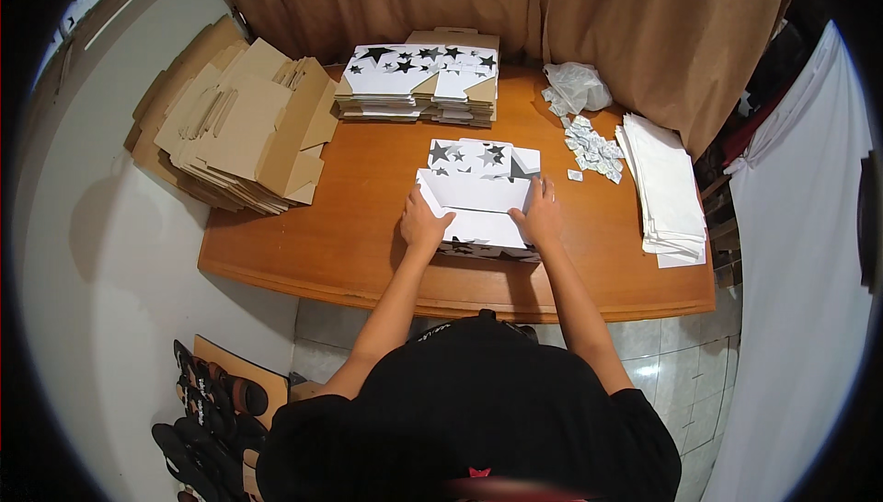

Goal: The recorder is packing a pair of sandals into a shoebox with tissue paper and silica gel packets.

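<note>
Mostly white box (478, 194) w/ black stars

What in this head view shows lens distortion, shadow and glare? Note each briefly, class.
Head view: the wooden table's near edge bows and dark corners ring the frame, so fisheye distortion; the left hand and right hand on the star-printed box look sharp; soft shadow falls on the wall; mild glare on floor tiles.

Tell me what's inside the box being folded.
The box shows only bare white cardboard inside. Both hands, left and right, press its side flaps, hiding the corners beneath them.
</note>
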